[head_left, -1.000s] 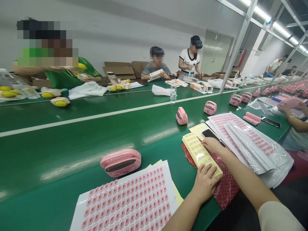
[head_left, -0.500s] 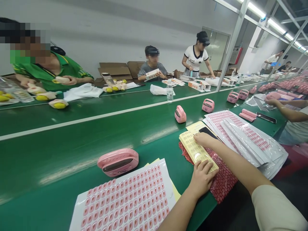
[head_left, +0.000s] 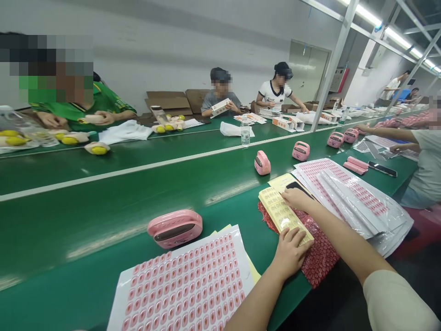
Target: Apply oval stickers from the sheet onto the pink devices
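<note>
A stack of yellow sticker sheets (head_left: 278, 205) lies on red bubble wrap (head_left: 320, 257) at the bench edge. My left hand (head_left: 292, 250) rests on the near end of the stack, fingers spread flat. At the far right edge of the sheets, my right hand (head_left: 298, 199) has its fingertips pinched together; whatever is between them is too small to make out. A dark phone (head_left: 299, 187) lies partly hidden behind this hand. To the left are a sheet of pink oval stickers (head_left: 186, 280) and a pink handled device (head_left: 176, 229).
Several more pink devices, one nearest (head_left: 262, 163), stand along the green belt (head_left: 113, 207). Plastic-wrapped sticker sheets (head_left: 347, 197) lie to my right. A water bottle (head_left: 245, 132) stands across the belt. Co-workers sit or stand opposite, and another (head_left: 427, 156) works at the right.
My hands stay at the yellow sheets, with the right fingertips shifted slightly. The co-worker on the right now reaches an arm toward the pink devices. The whole view has shifted a little.
</note>
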`<state>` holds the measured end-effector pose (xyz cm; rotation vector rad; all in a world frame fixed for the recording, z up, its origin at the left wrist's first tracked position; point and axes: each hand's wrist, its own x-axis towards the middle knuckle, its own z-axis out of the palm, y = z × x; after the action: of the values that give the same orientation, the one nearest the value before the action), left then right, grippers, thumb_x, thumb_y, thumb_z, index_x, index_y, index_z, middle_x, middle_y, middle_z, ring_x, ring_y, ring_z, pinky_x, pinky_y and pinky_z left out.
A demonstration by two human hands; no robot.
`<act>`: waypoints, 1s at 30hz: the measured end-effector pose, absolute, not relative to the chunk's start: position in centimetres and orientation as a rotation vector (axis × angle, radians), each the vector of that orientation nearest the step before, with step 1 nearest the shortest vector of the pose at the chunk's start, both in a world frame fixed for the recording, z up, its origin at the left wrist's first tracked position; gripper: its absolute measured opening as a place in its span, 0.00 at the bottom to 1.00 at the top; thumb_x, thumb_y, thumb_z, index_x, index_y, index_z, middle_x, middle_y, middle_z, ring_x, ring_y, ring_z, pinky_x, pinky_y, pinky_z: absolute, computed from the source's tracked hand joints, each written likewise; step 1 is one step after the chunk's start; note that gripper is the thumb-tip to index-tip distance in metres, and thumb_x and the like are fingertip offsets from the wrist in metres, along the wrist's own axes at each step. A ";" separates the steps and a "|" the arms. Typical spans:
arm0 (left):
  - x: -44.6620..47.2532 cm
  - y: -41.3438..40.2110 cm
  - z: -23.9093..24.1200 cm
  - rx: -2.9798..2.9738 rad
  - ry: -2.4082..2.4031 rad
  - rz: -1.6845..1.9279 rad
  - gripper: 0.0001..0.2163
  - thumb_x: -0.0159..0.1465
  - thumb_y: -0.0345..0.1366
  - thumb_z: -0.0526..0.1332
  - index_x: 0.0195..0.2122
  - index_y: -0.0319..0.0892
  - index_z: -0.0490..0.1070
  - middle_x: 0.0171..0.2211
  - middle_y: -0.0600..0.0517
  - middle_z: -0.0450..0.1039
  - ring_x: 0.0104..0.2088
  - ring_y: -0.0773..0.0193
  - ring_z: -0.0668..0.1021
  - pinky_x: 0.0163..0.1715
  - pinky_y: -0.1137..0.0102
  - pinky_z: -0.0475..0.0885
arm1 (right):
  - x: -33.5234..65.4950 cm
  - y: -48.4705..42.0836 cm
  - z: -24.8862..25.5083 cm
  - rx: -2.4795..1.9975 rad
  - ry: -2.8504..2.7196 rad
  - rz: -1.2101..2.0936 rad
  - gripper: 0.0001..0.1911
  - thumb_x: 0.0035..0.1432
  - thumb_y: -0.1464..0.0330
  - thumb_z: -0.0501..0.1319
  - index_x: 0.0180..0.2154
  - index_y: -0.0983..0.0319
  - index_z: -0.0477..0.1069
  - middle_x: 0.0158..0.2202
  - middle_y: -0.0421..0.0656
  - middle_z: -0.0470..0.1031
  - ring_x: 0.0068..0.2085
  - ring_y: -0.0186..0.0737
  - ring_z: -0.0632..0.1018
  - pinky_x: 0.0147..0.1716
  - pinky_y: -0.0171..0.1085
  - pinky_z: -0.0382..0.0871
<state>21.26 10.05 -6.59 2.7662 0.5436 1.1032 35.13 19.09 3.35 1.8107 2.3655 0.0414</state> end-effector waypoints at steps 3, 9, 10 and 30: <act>21.5 10.1 -6.7 2.797 0.544 1.101 0.13 0.61 0.36 0.54 0.46 0.51 0.68 0.46 0.52 0.72 0.48 0.57 0.70 0.48 0.57 0.59 | 34.9 18.0 3.6 1.835 2.419 0.054 0.09 0.58 0.74 0.52 0.36 0.66 0.71 0.39 0.51 0.73 0.40 0.42 0.73 0.38 0.36 0.62; 21.3 9.6 -3.2 2.900 0.555 1.075 0.20 0.60 0.44 0.56 0.52 0.46 0.63 0.51 0.45 0.68 0.53 0.52 0.67 0.50 0.55 0.61 | 33.0 15.6 5.2 1.827 2.651 0.002 0.08 0.55 0.72 0.56 0.39 0.64 0.70 0.39 0.48 0.71 0.42 0.43 0.72 0.42 0.39 0.63; 20.5 9.4 -2.0 2.906 0.564 1.069 0.23 0.60 0.46 0.55 0.54 0.43 0.60 0.53 0.42 0.66 0.54 0.51 0.65 0.51 0.55 0.60 | 32.5 15.4 5.5 1.828 2.695 -0.019 0.08 0.56 0.72 0.56 0.39 0.64 0.70 0.39 0.48 0.71 0.42 0.43 0.72 0.43 0.40 0.62; 1.1 -1.4 -7.6 2.715 1.388 0.540 0.20 0.62 0.38 0.53 0.56 0.46 0.60 0.54 0.49 0.66 0.52 0.52 0.70 0.47 0.55 0.70 | 8.7 22.2 4.4 2.341 2.900 -1.004 0.09 0.52 0.78 0.50 0.32 0.61 0.66 0.36 0.44 0.67 0.40 0.41 0.71 0.39 0.38 0.63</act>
<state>1.08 -1.35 -7.62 2.7155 1.3882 0.5395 8.73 22.24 4.37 2.3409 2.8998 -1.0044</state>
